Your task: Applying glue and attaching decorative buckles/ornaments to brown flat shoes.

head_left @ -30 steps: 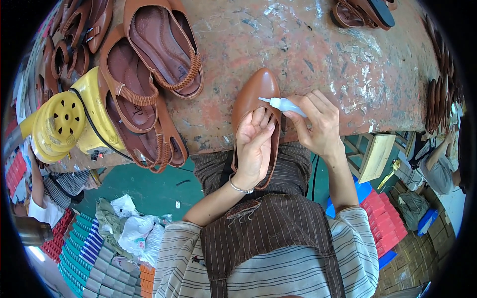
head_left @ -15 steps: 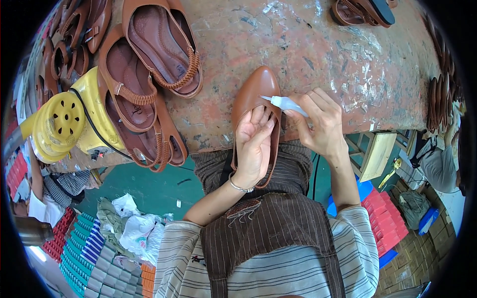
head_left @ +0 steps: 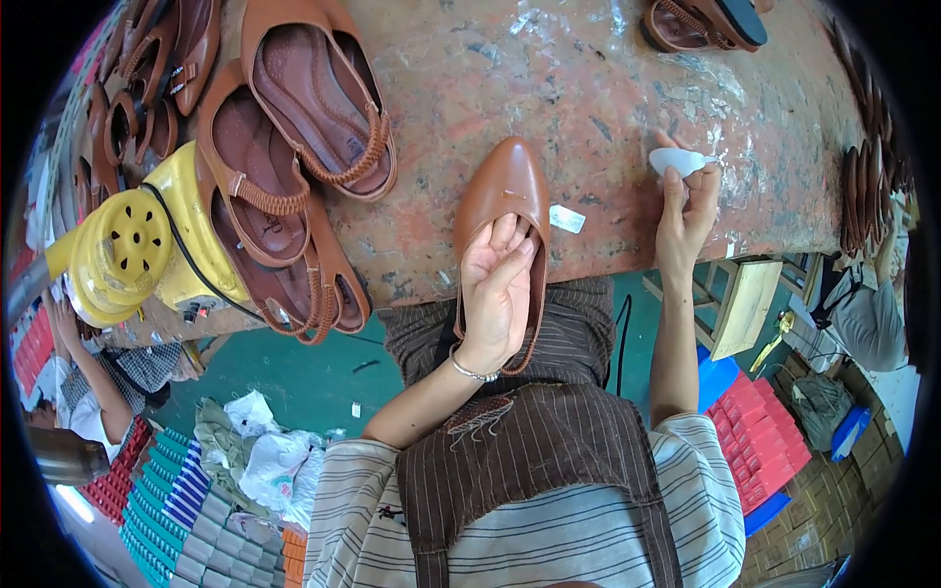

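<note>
**Smooth brown, pointed slingback shoe [head_left: 503,179] held from inside, small white plastic bottle [head_left: 675,160] out to its right**

My left grip [head_left: 497,281] is palm up, its fingers tucked into the shoe's opening beneath the upper; the fingertips are hidden, so I cannot tell how tightly they press. Holding it from inside probably steadies the shoe while leaving the outside of its toe uncovered. My right grip [head_left: 689,213] is clamped on the bottle, thumb and fingers together, well apart from the shoe on its right. The narrow end seems to point away from the shoe, perhaps to keep it off the upper.

The shoe's toe rests over the worn, reddish-brown desk [head_left: 569,103], pointing away from me, with its heel strap past the near edge above my lap. Just beside the shoe, on its right, lies a small white rectangular label [head_left: 567,219]. Left of the shoe, brown sandals with gathered straps [head_left: 316,98] overlap in a pile, likely to save room. Beyond them, farther left, stands a rounded yellow machine with a vented cap [head_left: 130,231].
</note>
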Available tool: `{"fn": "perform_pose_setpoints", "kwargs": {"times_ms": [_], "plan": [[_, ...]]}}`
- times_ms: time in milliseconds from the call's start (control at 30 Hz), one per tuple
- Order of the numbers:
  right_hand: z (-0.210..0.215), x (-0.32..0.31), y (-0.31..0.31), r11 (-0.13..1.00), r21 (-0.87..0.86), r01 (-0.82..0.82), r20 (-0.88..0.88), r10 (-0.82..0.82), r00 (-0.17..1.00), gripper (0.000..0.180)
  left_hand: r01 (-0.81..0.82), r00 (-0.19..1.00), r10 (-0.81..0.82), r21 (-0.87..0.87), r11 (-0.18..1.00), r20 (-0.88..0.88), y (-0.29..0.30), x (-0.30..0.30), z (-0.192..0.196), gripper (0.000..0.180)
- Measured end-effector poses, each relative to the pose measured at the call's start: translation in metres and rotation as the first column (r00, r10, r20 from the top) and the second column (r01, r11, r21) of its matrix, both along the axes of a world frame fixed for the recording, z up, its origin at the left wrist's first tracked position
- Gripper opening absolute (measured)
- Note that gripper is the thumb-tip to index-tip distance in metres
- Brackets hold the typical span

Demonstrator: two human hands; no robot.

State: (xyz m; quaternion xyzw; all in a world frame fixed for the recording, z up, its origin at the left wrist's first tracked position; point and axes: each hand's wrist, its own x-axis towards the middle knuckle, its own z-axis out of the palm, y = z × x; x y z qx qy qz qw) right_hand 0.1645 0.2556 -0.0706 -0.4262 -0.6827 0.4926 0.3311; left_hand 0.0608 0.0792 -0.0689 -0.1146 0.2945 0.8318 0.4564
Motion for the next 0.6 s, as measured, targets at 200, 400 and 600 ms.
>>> {"fn": "perform_pose_setpoints", "kwargs": {"times_ms": [200,400,600], "plan": [[-0.009,0.014,0.002,0.926,0.377,0.004,0.366,-0.153,0.918,0.036,-0.002,1.000,0.003,-0.068,0.998,0.023,0.002,-0.003,0.010,0.020],[0.016,-0.031,-0.039,0.831,0.556,0.016,0.113,-0.094,0.989,0.025,-0.028,0.999,0.029,-0.012,1.000,0.023,-0.007,0.003,-0.003,0.018],[-0.011,-0.191,0.080,0.701,0.712,-0.039,0.196,-0.146,0.970,0.024,-0.011,1.000,0.011,-0.022,1.000,0.019,0.000,0.003,0.000,0.017]]}}
